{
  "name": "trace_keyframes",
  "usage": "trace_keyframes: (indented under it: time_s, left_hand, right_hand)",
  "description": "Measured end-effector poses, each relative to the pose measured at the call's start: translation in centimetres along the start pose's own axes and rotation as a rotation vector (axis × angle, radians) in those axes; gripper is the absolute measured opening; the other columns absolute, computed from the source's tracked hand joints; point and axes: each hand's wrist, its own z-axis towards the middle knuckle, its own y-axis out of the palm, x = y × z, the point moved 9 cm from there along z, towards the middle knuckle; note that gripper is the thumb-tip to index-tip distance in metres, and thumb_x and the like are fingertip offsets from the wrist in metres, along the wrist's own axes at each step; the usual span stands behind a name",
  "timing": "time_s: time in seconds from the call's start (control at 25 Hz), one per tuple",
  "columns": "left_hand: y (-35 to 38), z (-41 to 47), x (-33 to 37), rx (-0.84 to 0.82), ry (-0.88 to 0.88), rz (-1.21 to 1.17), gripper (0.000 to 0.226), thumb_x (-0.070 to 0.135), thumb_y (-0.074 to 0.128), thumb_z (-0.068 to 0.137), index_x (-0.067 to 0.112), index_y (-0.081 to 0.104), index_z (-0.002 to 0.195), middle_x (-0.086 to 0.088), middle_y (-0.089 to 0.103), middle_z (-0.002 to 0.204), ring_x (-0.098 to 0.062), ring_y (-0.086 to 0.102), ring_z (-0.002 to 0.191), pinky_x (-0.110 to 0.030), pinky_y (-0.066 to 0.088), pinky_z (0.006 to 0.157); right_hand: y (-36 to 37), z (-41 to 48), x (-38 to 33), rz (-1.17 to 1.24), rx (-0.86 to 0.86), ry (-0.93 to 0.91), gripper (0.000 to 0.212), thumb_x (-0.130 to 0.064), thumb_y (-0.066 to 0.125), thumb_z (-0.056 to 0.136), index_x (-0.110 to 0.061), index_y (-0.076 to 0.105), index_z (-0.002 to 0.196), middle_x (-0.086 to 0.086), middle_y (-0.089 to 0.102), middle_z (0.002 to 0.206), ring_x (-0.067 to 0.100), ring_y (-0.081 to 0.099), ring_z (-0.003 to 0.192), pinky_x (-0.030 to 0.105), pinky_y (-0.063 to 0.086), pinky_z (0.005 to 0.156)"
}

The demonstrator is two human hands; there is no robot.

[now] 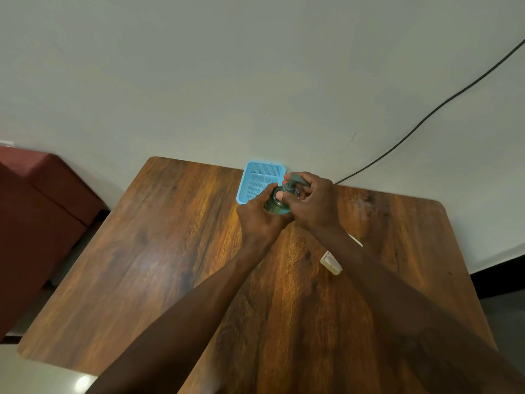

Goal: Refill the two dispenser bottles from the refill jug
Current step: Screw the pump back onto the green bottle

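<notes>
Dark green plastic dispenser bottle (pixel 275 204), far right: left hand (pixel 260 220) clamps its body steady; right hand (pixel 311 204) closed around its pump head (pixel 294 182), likely twisting.

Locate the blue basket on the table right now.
The blue basket sits at the wooden table's far edge against the wall, just behind the dark green pump bottle held in both hands.

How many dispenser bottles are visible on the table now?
1: a dark green dispenser bottle by the blue basket, held by both hands. The second may be hidden behind the arms.
</notes>
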Motion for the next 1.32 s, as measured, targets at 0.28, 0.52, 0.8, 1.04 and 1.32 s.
trace_keyframes:
  time_s: [0.28,0.52,0.8,1.04,1.32]
  left_hand:
    - [-0.1,1.7,-0.6,-0.092,-0.026,0.029,0.065,0.027,0.092,0.068,0.025,0.067,0.128,0.01,0.069,0.119,-0.003,0.066,0.102,-0.009,0.054,0.071]
    - [-0.8,3.3,-2.0,-0.335,-0.009,0.003,0.061,0.03,0.093,0.07,0.023,0.067,0.125,0.011,0.071,0.114,-0.006,0.068,0.105,-0.018,0.055,0.088]
    - [-0.6,5.1,-4.1,-0.373,-0.018,0.064,0.067,0.035,0.093,0.07,0.024,0.064,0.129,0.013,0.069,0.119,-0.001,0.065,0.105,-0.009,0.052,0.085]
    - [0.0,7.4,-5.9,-0.351,0.016,0.067,0.073,0.044,0.091,0.069,0.025,0.063,0.134,0.009,0.069,0.124,-0.006,0.066,0.109,-0.01,0.052,0.087]
    - [1.4,12.7,-9.7,-0.304,0.029,0.03,0.072,0.038,0.094,0.067,0.022,0.063,0.131,0.008,0.07,0.122,-0.009,0.067,0.112,-0.03,0.056,0.097]
  right_hand:
    - [1.7,0.9,-1.9,-0.059,-0.212,-0.052,0.058,-0.035,0.078,0.088,-0.035,0.055,0.14,-0.014,0.063,0.12,0.004,0.067,0.1,0.013,0.057,0.076]
    - [3.4,3.3,-1.9,0.129,-0.655,-0.026,0.038,-0.022,0.057,0.103,-0.019,0.058,0.141,0.004,0.068,0.125,0.017,0.071,0.094,0.041,0.062,0.084]
    - [3.9,6.3,-3.0,-0.18,-0.174,-0.209,0.047,-0.062,0.085,0.065,-0.019,0.07,0.076,-0.01,0.072,0.073,0.005,0.068,0.064,0.011,0.048,0.055]
    - [5.1,8.2,-1.5,-0.215,-0.024,-0.217,0.053,-0.067,0.082,0.067,-0.018,0.063,0.065,-0.002,0.067,0.061,0.017,0.061,0.053,0.025,0.049,0.052]
    - [9.6,12.1,2.9,-0.304,-0.296,-0.201,0.038,-0.046,0.088,0.069,-0.019,0.074,0.092,-0.01,0.074,0.087,0.002,0.068,0.079,0.023,0.056,0.076]
